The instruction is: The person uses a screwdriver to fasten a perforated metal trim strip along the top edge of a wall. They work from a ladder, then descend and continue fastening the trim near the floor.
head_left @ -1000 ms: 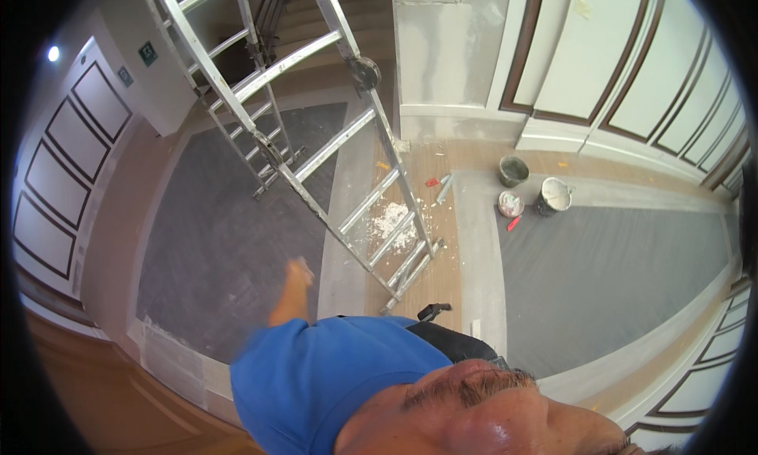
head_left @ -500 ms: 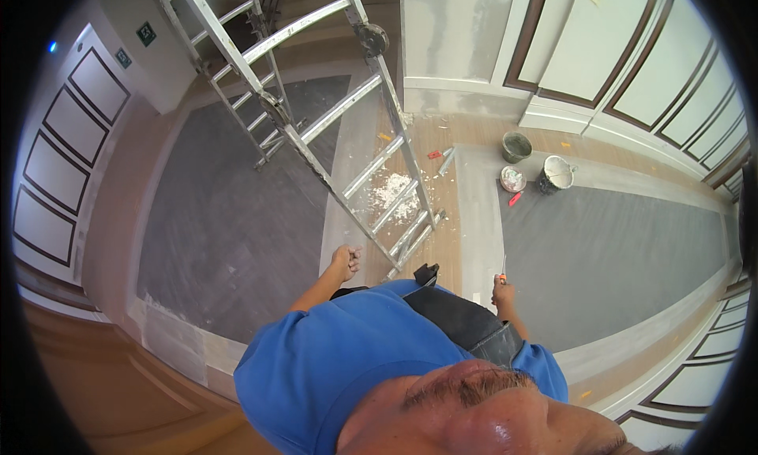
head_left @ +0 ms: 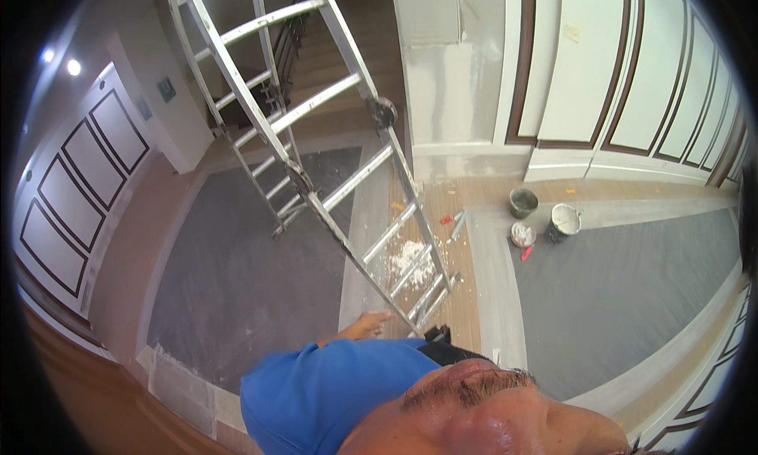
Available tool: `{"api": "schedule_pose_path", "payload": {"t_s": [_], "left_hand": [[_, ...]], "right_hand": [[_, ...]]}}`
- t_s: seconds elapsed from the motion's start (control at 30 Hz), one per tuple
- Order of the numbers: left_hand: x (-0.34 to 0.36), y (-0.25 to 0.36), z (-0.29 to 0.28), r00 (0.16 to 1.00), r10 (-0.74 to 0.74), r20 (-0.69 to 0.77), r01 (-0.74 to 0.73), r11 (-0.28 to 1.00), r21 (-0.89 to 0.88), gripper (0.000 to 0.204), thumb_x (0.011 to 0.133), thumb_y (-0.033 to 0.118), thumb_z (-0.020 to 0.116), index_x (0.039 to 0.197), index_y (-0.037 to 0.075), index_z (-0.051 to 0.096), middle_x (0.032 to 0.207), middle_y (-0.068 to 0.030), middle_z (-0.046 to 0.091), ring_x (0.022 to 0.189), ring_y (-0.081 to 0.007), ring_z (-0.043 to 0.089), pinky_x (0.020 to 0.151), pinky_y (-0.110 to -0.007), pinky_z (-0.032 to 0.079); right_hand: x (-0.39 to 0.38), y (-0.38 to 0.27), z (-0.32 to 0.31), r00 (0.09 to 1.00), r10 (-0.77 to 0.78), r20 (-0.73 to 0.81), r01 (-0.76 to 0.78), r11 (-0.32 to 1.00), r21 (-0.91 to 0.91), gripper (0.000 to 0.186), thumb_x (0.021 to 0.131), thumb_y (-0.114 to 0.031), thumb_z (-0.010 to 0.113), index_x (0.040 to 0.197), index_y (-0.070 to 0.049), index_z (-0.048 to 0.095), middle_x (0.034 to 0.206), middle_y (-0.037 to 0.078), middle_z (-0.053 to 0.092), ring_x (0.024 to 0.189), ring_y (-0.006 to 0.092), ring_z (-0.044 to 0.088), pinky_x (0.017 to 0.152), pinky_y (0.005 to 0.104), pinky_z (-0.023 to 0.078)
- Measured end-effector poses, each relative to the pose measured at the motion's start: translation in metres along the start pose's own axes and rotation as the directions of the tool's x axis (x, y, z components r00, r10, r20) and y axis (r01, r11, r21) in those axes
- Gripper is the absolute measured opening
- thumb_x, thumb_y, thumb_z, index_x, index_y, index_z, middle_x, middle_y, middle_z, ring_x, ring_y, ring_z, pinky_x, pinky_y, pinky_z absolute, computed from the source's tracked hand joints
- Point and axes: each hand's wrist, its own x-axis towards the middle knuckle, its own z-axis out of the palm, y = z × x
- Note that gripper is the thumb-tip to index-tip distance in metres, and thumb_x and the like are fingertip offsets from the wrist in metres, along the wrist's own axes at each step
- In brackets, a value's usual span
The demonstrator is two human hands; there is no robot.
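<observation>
Grip: left hand (head_left: 365, 325) open, fingers spread loosely, holding nothing, stretched out just beside the lower rail of the aluminium stepladder (head_left: 332, 163); contact with the rail cannot be told. Right hand hidden behind the blue shirt (head_left: 332, 400), so its hold cannot be told.

Stepladder: stands opened on the floor, paint-spattered, feet near the person's front, top running out of the upper edge.

Floor: grey protective sheeting (head_left: 237, 273) laid in large panels, with pale strips and bare wood boards between. Patch of white plaster crumbs (head_left: 407, 256) under the lower rungs.

Walls: white panelling with dark brown trim (head_left: 600, 68) to the right; cream panelled wall on the left. Small dark square sign (head_left: 166, 89) on the white column at upper left.

Containers: dark bucket (head_left: 523, 202), white bucket (head_left: 564, 220) and round white tub (head_left: 522, 234), grouped near the skirting. Red tool (head_left: 526, 253) just beside the tub.
</observation>
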Motion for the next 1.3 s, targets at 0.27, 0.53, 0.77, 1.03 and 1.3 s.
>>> {"api": "schedule_pose_path", "payload": {"t_s": [0.27,0.53,0.77,1.03,1.3], "left_hand": [[0.031,-0.033,-0.036,0.974,-0.185,-0.129,0.185,0.983,-0.009,0.027,0.095,0.028,0.068,0.102,0.003,0.06,0.079,-0.003,0.049,0.051,-0.0108,0.031,0.045,-0.03,0.027],[-0.034,-0.013,-0.005,0.975,-0.088,-0.202,0.077,0.995,-0.064,0.023,0.093,0.026,0.068,0.099,0.004,0.063,0.08,-0.0029,0.05,0.051,-0.011,0.031,0.045,-0.031,0.027],[-0.074,-0.018,0.009,0.994,0.007,-0.11,0.012,0.986,0.167,0.03,0.09,0.021,0.063,0.114,0.004,0.07,0.096,-0.0037,0.064,0.051,-0.0094,0.03,0.046,-0.029,0.028],[-0.019,-0.057,-0.052,0.998,-0.06,-0.025,0.051,0.96,-0.277,0.02,0.097,0.014,0.059,0.113,0.003,0.063,0.094,-0.0054,0.065,0.049,-0.0077,0.029,0.045,-0.026,0.028],[-0.066,-0.042,-0.076,0.994,-0.086,-0.062,0.073,0.978,-0.194,0.016,0.098,0.009,0.051,0.109,0.002,0.059,0.085,-0.0062,0.061,0.051,-0.0125,0.04,0.045,-0.027,0.032]], "right_hand": [[-0.031,-0.047,-0.05,0.82,0.538,0.195,-0.569,0.729,0.38,0.045,0.09,-0.045,0.061,0.08,-0.001,0.071,0.079,0.025,0.071,0.075,0.0403,0.071,0.065,0.0513,0.052],[-0.028,-0.095,-0.104,0.888,0.419,0.192,-0.456,0.742,0.492,0.049,0.089,-0.046,0.063,0.079,0.001,0.071,0.08,0.025,0.071,0.076,0.0396,0.071,0.066,0.0504,0.052],[-0.039,-0.103,-0.114,0.9,0.387,0.2,-0.433,0.752,0.496,0.051,0.088,-0.047,0.065,0.078,0.003,0.071,0.08,0.026,0.071,0.077,0.039,0.072,0.066,0.0497,0.052],[-0.061,-0.112,-0.113,0.892,0.4,0.208,-0.45,0.762,0.466,0.055,0.087,-0.049,0.068,0.077,0.005,0.071,0.08,0.026,0.071,0.079,0.0383,0.072,0.067,0.0489,0.052],[-0.069,-0.139,-0.113,0.879,0.417,0.229,-0.476,0.757,0.447,0.057,0.087,-0.05,0.07,0.082,0.007,0.072,0.082,0.025,0.072,0.081,0.0362,0.072,0.07,0.0469,0.052]]}}
